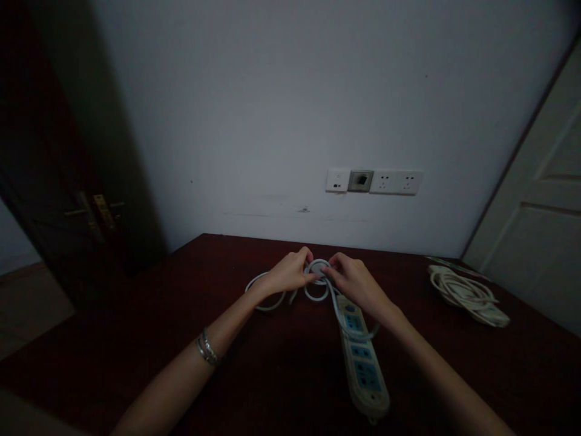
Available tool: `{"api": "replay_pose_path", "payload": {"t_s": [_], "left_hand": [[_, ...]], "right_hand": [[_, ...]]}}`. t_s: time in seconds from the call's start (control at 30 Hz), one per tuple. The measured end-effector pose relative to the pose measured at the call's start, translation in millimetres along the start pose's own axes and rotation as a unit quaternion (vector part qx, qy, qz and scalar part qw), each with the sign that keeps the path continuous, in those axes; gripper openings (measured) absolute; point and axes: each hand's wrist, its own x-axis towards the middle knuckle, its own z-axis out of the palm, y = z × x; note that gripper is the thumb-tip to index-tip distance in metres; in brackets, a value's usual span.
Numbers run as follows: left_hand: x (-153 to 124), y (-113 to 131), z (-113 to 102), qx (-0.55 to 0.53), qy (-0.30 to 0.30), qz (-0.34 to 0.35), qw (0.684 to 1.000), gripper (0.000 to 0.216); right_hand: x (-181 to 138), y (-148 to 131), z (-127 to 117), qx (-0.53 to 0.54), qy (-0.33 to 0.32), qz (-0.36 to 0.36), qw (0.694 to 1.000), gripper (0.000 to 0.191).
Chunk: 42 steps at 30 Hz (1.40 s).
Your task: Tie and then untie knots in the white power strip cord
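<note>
Both hands meet near the far side of the table, around a loop of white power cord (318,297). My left hand (293,270) pinches the loop from its left side, and my right hand (351,277) pinches it from the right. Something white, perhaps the plug, sits inside the loop between my fingers; its shape is unclear. Below my right hand lies a white power strip (373,399) with blue socket panels, pointing toward me. Part of the cord crosses over the strip, and another loop rests on the table beyond my left forearm.
On the right of the dark red table (254,375) lies a second bundle of coiled white cable (463,290), with a flat strip behind it. Wall sockets (394,182) sit above the table's back edge. A dark door (54,181) stands left, a pale door (540,200) right.
</note>
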Motion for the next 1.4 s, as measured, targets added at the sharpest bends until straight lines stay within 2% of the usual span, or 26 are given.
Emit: {"api": "replay_pose_path", "payload": {"t_s": [0.27, 0.5, 0.63, 0.73, 0.87, 0.97, 1.07, 1.13, 1.2, 1.3, 1.4], "left_hand": [[-1, 0, 5, -0.019, 0.029, -0.012, 0.999, 0.028], [-2, 6, 19, 0.005, 0.096, -0.011, 0.995, 0.012], [-2, 8, 21, -0.032, 0.062, 0.013, 0.997, 0.012], [1, 7, 17, -0.102, 0.042, 0.016, 0.994, 0.021], [9, 1, 14, -0.211, 0.093, -0.049, 0.972, 0.04], [12, -6, 15, -0.206, 0.121, -0.092, 0.967, 0.043], [11, -10, 17, -0.196, 0.063, -0.137, 0.969, 0.051], [9, -10, 17, -0.239, 0.01, -0.161, 0.957, 0.054], [7, -8, 15, -0.301, -0.019, -0.166, 0.939, 0.052], [5, -3, 8, -0.358, -0.027, -0.172, 0.917, 0.045], [6, 0, 2, -0.382, -0.008, -0.199, 0.902, 0.039]], "right_hand": [[1, -1, -1, -0.013, -0.001, 0.003, 1.0, 0.018], [-1, -4, 10, -0.037, 0.042, -0.01, 0.998, 0.009], [-1, 1, 14, -0.058, 0.042, -0.01, 0.997, 0.007], [1, 7, 12, -0.04, 0.07, -0.017, 0.997, 0.005], [2, 8, 8, 0.017, 0.107, -0.027, 0.994, 0.008], [1, 3, 9, 0.045, 0.105, -0.023, 0.993, 0.01], [-1, -3, 11, 0.072, 0.091, -0.032, 0.993, 0.01], [-2, -6, 11, 0.084, 0.08, -0.034, 0.993, 0.01], [-2, -9, 9, 0.092, 0.07, -0.03, 0.993, 0.011], [-2, -14, 4, 0.111, 0.047, -0.022, 0.993, 0.013], [-3, -20, -2, 0.152, -0.01, -0.007, 0.988, 0.013]]}}
